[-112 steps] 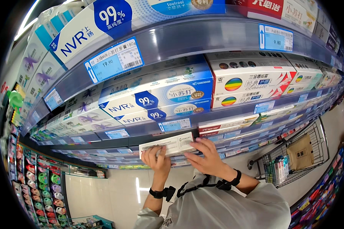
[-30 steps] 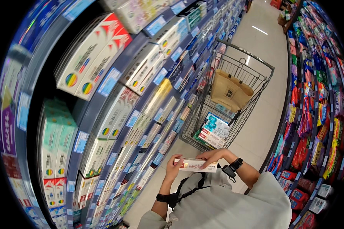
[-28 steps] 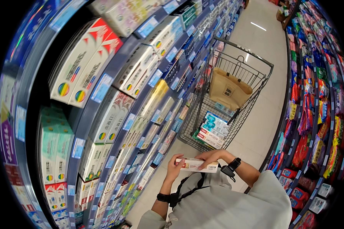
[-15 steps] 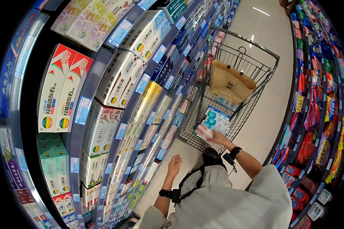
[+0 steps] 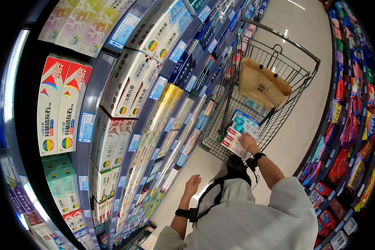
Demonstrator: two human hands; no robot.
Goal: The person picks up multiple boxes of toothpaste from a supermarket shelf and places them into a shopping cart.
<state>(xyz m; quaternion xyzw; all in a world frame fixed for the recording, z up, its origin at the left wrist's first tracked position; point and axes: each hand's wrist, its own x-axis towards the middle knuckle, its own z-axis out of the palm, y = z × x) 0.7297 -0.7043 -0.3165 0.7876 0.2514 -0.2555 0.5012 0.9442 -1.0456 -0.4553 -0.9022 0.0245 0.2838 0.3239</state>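
Note:
Inside the wire shopping cart (image 5: 275,125), my right hand (image 5: 248,143) grips the edge of a red-and-white pack of toothpaste boxes (image 5: 232,141). The pack lies low in the basket and partly overlaps a blue, teal and white package (image 5: 243,123). My fingertips are partly hidden against the boxes. My left hand (image 5: 192,186) hangs in the air between the shelf and my body, with its fingers loosely bent and nothing visible in it. Farther up the cart sits a brown paper bag (image 5: 260,85), with a pale flat package (image 5: 256,107) below it.
Shelves of toothpaste cartons (image 5: 125,83) run along my left, with price tags (image 5: 87,127) on their edges. At right stands another shelf with colourful bagged goods (image 5: 348,116). The cart's dark handle (image 5: 283,33) is at the far end, above a tiled floor (image 5: 293,141).
The pack of toothpaste boxes has turned so its red-and-white faces show clearly, with my right hand still on it. The whole view has shifted slightly; my left hand stays empty.

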